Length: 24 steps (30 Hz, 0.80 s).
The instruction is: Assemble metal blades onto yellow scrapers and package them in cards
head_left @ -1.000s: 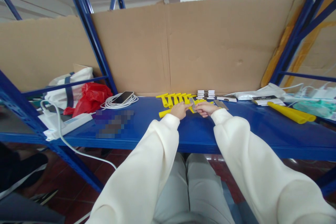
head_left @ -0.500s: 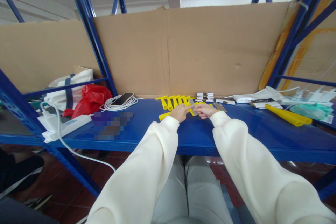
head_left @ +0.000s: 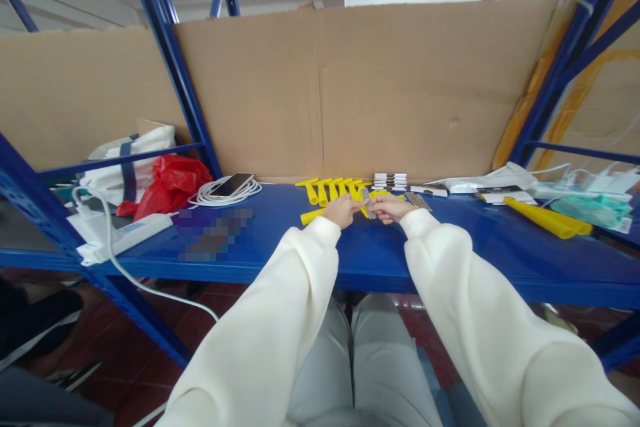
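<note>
The view dipped, grey strip (head_left: pixel 365 194) staying between left hand (head_left: pixel 342 211) and right hand (head_left: pixel 393 207).

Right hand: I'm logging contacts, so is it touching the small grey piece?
Touching. The head view shows the right hand pinching the small grey piece at one end.

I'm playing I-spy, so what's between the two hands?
In the head view, a small flat grey piece is between the left hand and the right hand, which holds it; a yellow bit shows there too.
</note>
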Each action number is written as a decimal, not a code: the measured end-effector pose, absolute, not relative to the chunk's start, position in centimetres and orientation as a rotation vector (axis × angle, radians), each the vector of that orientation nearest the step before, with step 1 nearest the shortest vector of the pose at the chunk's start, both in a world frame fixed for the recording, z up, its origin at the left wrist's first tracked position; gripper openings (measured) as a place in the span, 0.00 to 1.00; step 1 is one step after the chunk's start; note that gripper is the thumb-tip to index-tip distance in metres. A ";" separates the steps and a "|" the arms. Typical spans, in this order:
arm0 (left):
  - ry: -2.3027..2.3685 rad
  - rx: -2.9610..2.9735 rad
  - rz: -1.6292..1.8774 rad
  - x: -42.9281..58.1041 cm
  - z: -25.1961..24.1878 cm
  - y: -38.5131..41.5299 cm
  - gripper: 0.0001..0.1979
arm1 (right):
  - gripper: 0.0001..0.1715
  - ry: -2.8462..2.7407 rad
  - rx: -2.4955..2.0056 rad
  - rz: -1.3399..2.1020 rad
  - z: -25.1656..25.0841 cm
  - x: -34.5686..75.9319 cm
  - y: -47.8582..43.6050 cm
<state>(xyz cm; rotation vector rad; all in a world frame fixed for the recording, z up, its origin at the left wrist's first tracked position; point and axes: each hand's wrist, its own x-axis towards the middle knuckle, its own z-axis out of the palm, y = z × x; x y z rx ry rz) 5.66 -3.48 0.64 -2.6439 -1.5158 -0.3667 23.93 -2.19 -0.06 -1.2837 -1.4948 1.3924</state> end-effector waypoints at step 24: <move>-1.491 -2.658 -0.436 5.7 1.1 -3.9 0.25 | 0.21 -1.529 -1.151 1.368 -0.6 24.1 -1.7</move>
